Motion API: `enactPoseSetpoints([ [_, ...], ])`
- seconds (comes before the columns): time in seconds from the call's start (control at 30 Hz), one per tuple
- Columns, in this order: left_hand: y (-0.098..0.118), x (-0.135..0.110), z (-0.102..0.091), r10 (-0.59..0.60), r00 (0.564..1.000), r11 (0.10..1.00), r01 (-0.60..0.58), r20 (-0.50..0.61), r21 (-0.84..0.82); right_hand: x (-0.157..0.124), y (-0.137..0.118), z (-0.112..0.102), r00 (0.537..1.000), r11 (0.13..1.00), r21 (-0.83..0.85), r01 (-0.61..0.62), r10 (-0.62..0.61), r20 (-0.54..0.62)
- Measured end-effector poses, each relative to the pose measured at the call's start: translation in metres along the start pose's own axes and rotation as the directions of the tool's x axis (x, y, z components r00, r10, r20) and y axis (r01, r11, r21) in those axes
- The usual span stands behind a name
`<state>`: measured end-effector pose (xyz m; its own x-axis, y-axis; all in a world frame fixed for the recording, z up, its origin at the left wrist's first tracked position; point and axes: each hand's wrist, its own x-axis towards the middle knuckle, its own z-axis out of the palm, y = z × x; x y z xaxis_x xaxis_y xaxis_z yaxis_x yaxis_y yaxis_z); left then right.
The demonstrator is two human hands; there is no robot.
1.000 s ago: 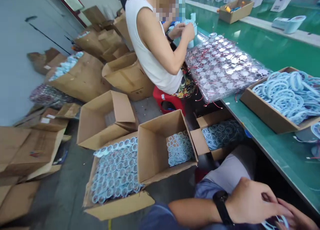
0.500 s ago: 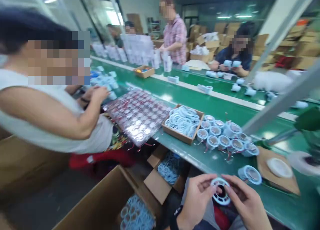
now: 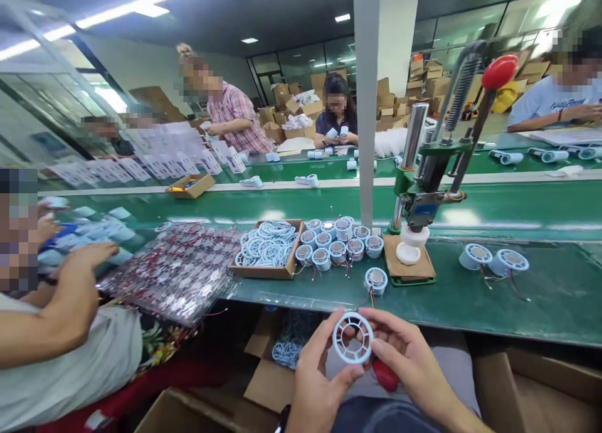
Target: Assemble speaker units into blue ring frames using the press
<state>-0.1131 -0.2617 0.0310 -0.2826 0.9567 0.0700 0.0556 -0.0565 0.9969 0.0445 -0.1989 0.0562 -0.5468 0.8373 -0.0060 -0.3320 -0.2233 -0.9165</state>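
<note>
Both my hands hold one pale blue plastic ring (image 3: 352, 337) with spokes, just below the near edge of the green table (image 3: 470, 301). My left hand (image 3: 316, 379) pinches its left and lower rim. My right hand (image 3: 405, 356) grips its right side, fingers curled. A red object (image 3: 386, 375) sits under my right hand. On the table just beyond stand a single round blue part (image 3: 376, 280) with wires and a cluster of several like it (image 3: 336, 240).
A cardboard tray of blue rings (image 3: 266, 250) and a plastic sheet of parts (image 3: 176, 270) lie left. A green lever press (image 3: 430, 169) with a red knob stands right, two more round parts (image 3: 493, 257) beyond it. A seated person (image 3: 56, 332) works at left; others across the belt.
My view has swung up from the floor boxes to the table and the people opposite. My hands have brought the ring up in front of me, now held upright between both.
</note>
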Motion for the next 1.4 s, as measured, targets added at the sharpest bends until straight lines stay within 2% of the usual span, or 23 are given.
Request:
enactPoseSetpoints([
  [0.13,0.012,-0.01,0.013,0.061,0.998,0.994,-0.059,-0.023,0.093,-0.019,0.003,-0.018,0.997,0.994,0.108,-0.006,-0.002,0.073],
  [0.23,0.014,-0.015,0.019,0.102,0.995,0.974,-0.097,-0.013,0.205,-0.025,0.008,-0.027,0.997,0.987,0.162,-0.004,-0.009,0.082],
  [0.43,0.016,-0.018,0.025,0.059,0.998,0.947,-0.056,0.001,0.316,-0.024,0.014,-0.037,0.998,0.967,0.254,-0.026,0.011,0.06],
  [0.57,0.013,-0.017,0.022,0.01,1.0,0.937,-0.008,-0.004,0.348,-0.017,0.02,-0.04,0.995,0.958,0.277,-0.075,0.052,0.089],
  [0.8,0.001,-0.005,0.003,-0.062,0.998,0.914,0.056,0.001,0.401,0.002,0.031,-0.036,0.986,0.937,0.316,-0.15,0.12,0.114],
  [1.13,-0.018,0.027,-0.016,-0.14,0.989,0.923,0.112,0.052,0.369,0.023,0.037,-0.033,0.981,0.944,0.268,-0.192,0.185,0.052],
  [1.3,-0.017,0.042,-0.016,-0.165,0.983,0.95,0.136,0.082,0.283,0.032,0.038,-0.029,0.978,0.95,0.235,-0.204,0.211,-0.005],
  [1.4,-0.018,0.049,-0.013,-0.211,0.972,0.964,0.19,0.101,0.184,0.036,0.038,-0.025,0.978,0.958,0.221,-0.182,0.199,-0.059],
])
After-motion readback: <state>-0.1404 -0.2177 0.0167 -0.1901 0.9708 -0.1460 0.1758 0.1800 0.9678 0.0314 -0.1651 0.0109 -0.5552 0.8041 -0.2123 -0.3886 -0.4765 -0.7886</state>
